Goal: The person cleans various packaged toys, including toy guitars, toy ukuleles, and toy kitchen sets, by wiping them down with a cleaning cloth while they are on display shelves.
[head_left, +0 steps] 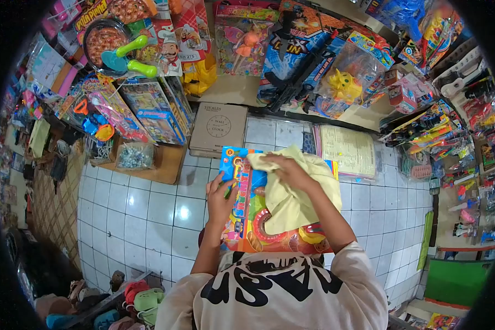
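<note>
A colourful boxed toy set [241, 201] with plastic food-like pieces lies in front of my body. At its left edge, my left hand [220, 197] grips the package with its fingers over the front. A pale yellow cloth [297, 203] is spread across the upper and right part of the package and hides much of it. My right hand [287, 169] has hold of the cloth near its top and presses it against the package.
Beyond the package, a wall clock box [219, 127] and a stack of printed sheets [346, 151] lie on the tiled floor [143, 220]. Hanging toys, including a toy gun [302, 71], line the back. A tub of beads [135, 156] stands left; sandals [148, 300] lie lower left.
</note>
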`<action>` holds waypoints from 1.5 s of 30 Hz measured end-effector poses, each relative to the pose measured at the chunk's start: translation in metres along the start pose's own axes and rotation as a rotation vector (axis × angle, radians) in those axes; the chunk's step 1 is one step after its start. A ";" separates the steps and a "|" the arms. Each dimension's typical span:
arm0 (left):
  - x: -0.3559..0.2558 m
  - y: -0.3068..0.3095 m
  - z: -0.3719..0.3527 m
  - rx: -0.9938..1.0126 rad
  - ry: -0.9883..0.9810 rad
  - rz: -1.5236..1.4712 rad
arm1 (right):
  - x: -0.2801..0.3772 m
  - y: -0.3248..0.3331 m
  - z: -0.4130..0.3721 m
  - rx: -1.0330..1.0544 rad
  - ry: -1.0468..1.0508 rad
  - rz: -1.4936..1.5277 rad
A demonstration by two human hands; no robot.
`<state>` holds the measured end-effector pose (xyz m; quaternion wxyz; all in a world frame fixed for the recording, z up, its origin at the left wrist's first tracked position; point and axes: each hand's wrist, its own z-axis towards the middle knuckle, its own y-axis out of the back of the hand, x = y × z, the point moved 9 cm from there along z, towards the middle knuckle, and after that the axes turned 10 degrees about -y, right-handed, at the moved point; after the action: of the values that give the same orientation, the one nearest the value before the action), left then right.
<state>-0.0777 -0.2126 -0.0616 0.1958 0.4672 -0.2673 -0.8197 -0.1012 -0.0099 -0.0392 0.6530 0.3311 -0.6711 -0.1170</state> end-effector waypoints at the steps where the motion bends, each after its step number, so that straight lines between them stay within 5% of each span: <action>1: 0.000 0.001 0.000 -0.002 0.001 -0.004 | 0.001 0.014 -0.007 -0.007 -0.021 0.180; 5: -0.002 0.001 0.000 -0.003 -0.005 -0.018 | -0.020 0.063 -0.050 -0.218 -0.121 0.491; 8: -0.003 -0.001 0.001 0.006 -0.007 -0.023 | 0.003 0.083 -0.078 -0.264 -0.193 0.411; 14: -0.007 -0.004 0.003 0.006 -0.029 -0.011 | 0.046 0.006 -0.048 -0.144 0.059 -0.635; 24: -0.004 -0.002 -0.002 0.009 -0.006 -0.034 | 0.021 -0.022 -0.017 0.042 0.154 -0.821; 28: -0.003 -0.001 -0.003 -0.012 -0.002 -0.048 | 0.008 0.007 -0.017 0.000 0.018 -0.625; 32: -0.006 0.003 -0.001 -0.021 -0.010 -0.045 | 0.003 0.057 -0.039 -0.299 0.048 -0.205; 35: -0.007 -0.001 0.001 -0.003 -0.026 -0.037 | 0.026 0.031 -0.040 -0.217 0.092 -0.483; 36: -0.007 -0.002 0.001 0.007 -0.033 -0.033 | 0.026 0.011 -0.036 0.030 0.000 -0.700; 37: -0.006 -0.004 0.000 0.012 -0.029 -0.031 | 0.030 -0.002 -0.035 -0.070 0.171 -0.617; 45: -0.008 0.000 0.000 -0.001 -0.029 -0.025 | 0.022 -0.024 -0.023 -0.094 0.148 -0.800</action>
<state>-0.0733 -0.2081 -0.0563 0.1817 0.4584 -0.2637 -0.8291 -0.0704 -0.0347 -0.0328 0.6168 0.5434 -0.4345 -0.3681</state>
